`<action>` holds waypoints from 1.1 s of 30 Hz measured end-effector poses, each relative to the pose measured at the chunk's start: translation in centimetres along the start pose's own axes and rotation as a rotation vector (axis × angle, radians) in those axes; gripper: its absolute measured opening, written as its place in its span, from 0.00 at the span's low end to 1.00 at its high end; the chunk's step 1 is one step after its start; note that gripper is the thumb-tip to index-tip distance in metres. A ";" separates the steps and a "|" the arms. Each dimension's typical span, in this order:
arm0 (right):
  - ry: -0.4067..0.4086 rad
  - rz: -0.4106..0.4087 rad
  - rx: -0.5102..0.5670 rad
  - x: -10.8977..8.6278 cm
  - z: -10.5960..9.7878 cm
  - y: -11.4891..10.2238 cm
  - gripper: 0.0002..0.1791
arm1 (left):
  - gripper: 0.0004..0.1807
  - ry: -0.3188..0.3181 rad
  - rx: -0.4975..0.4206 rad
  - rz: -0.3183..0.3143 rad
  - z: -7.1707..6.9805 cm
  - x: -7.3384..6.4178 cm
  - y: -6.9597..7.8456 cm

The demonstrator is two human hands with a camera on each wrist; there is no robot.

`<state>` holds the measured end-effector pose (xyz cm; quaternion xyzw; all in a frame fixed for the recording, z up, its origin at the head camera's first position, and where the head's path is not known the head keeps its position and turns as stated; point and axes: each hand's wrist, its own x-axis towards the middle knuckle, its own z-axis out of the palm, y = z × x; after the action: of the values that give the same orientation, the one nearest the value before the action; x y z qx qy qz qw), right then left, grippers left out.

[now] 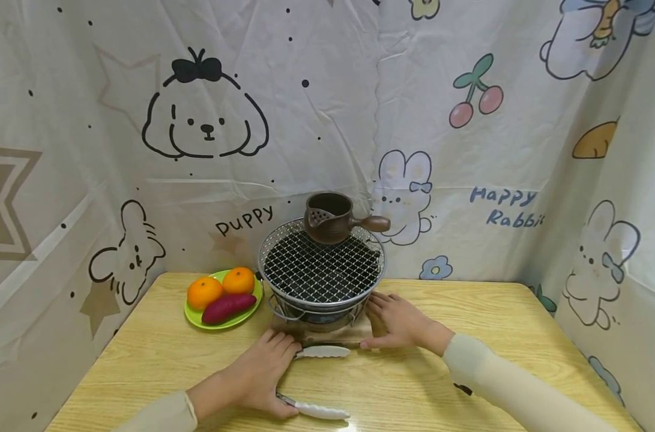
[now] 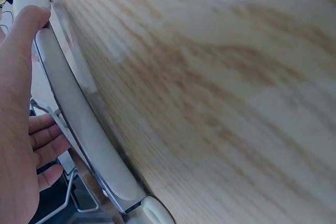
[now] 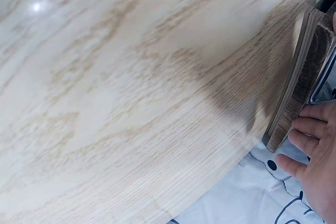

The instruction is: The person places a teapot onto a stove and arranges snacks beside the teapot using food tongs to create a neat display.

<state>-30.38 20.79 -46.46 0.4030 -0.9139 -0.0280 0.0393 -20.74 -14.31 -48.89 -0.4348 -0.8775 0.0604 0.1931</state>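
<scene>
My left hand [image 1: 268, 375] grips a pair of tongs with white scalloped tips [image 1: 323, 351], spread apart on the table. Its thumb is at the near arm, its fingers at the far one. A long white part of the tongs [image 2: 86, 114] fills the left wrist view's left side. At the right side of a wooden board [image 1: 359, 331], my right hand [image 1: 400, 324] lies with fingers extended. The board's edge [image 3: 294, 87] is close beside those fingers. On the board stands a round grill [image 1: 322, 270] with a wire mesh, bearing a brown side-handled teapot [image 1: 329, 222].
Left of the grill, a green plate [image 1: 219, 326] holds two oranges [image 1: 205, 293] and a purple sweet potato [image 1: 228, 308]. A patterned curtain [image 1: 327, 120] hangs behind the wooden table [image 1: 467, 300]. A small dark object [image 1: 462, 389] shows partly under the right sleeve.
</scene>
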 end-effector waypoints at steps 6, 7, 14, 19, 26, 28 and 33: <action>-0.006 0.011 0.010 0.1 -0.1 0.0 0.56 | 0.56 0.054 -0.015 0.013 0.2 -0.1 0.1; -0.007 0.013 0.010 0.1 -0.1 0.0 0.56 | 0.56 0.064 -0.016 0.017 0.2 -0.1 0.0; -0.005 0.018 0.023 0.0 0.1 0.0 0.56 | 0.55 0.050 -0.037 0.018 0.0 -0.2 0.0; -0.007 0.017 0.011 0.1 0.2 0.0 0.56 | 0.56 0.029 -0.073 0.009 -0.5 -0.2 0.0; 0.012 0.012 0.000 0.1 0.3 0.0 0.56 | 0.56 0.064 -0.108 0.021 -1.6 0.3 0.0; 0.013 0.016 0.005 0.1 0.3 -0.1 0.56 | 0.56 0.089 -0.099 0.033 -1.8 0.5 0.0; 0.026 0.012 0.013 0.0 0.5 -0.1 0.55 | 0.55 0.200 -0.041 0.082 -2.2 1.1 0.0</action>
<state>-30.39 20.72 -46.94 0.3979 -0.9160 -0.0167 0.0487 -20.46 -13.57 -46.55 -0.4783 -0.8363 0.0066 0.2681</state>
